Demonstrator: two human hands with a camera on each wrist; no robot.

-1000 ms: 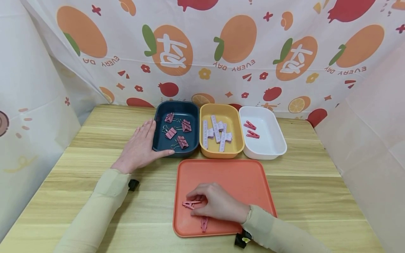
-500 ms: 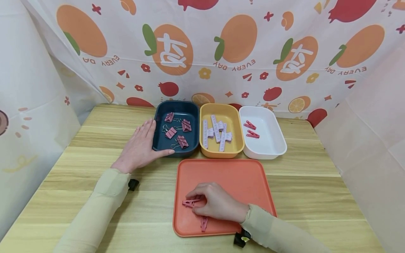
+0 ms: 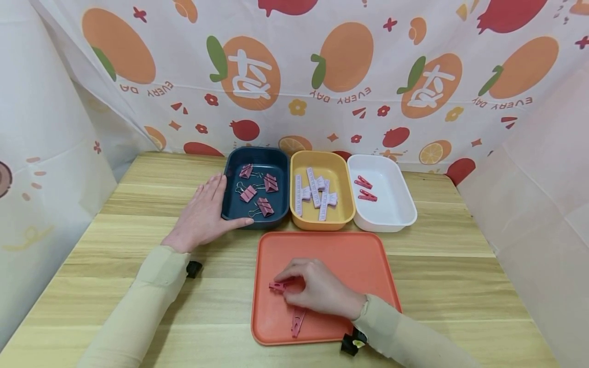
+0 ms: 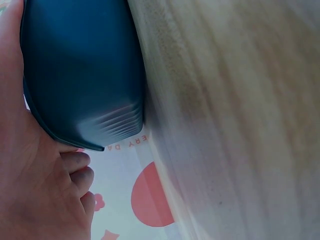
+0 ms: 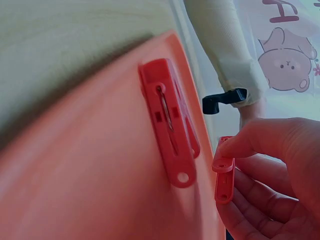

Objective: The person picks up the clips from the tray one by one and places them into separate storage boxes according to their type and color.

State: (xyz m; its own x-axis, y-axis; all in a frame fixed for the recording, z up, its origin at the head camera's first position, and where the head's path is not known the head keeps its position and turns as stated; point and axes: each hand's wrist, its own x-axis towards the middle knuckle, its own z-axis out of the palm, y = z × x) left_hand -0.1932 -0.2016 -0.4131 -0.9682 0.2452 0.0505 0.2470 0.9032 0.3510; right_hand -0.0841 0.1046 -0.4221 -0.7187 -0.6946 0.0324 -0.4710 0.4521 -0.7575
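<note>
My right hand [image 3: 317, 289] pinches a pinkish-red clothespin [image 3: 277, 286] between thumb and fingers, just over the orange-red tray [image 3: 340, 250]. The right wrist view shows the held clothespin [image 5: 225, 185] beside the thumb. A second clothespin [image 3: 297, 322] lies on the tray near its front edge, below the hand. My left hand [image 3: 202, 212] rests against the left side of a dark blue bin [image 3: 226, 204], with its fingers straight along the wall and the thumb on the front rim. In the left wrist view the hand lies along the bin's outer wall [image 4: 85, 75].
Several binder clips [image 3: 264, 206] lie in the blue bin. Beside it, a yellow bin [image 3: 322, 225] holds lilac ruler-shaped clips [image 3: 315, 187]. The white bin [image 3: 391, 222] at right holds two red clothespins [image 3: 367, 195]. A fruit-print cloth [image 3: 299, 61] hangs behind the bins.
My right hand has lifted slightly toward the back of the tray with the clothespin, which has turned in the fingers. More of the second clothespin shows. The left hand has stayed still.
</note>
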